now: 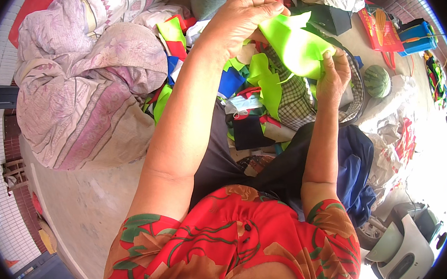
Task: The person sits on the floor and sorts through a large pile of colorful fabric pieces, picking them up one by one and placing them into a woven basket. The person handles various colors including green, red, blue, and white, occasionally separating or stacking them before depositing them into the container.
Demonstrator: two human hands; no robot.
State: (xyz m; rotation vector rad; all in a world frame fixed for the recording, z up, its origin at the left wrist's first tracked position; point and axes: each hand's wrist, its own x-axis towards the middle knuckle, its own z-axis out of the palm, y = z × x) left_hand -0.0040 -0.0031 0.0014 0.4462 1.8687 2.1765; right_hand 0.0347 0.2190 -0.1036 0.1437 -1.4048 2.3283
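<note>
Stretched between my hands is a neon-green piece of cloth [298,47], its middle washed out by bright light. My left hand [241,21] pinches its upper left corner between thumb and fingers. At its right edge my right hand [336,72] grips it, the thumb on top. Below lies a heap of scraps: green cloth pieces [270,93], a blue piece [231,82], a black piece [253,133] and a pale blue face mask [244,104]. A checked cloth bag [297,97] lies partly under the held cloth, next to my right wrist.
Large bundles in patterned pale fabric [90,97] fill the left. To the right are a watermelon [377,81], a red bag [380,30], a blue container [417,37] and crumpled white plastic [394,111]. An electric scooter [408,251] stands at lower right.
</note>
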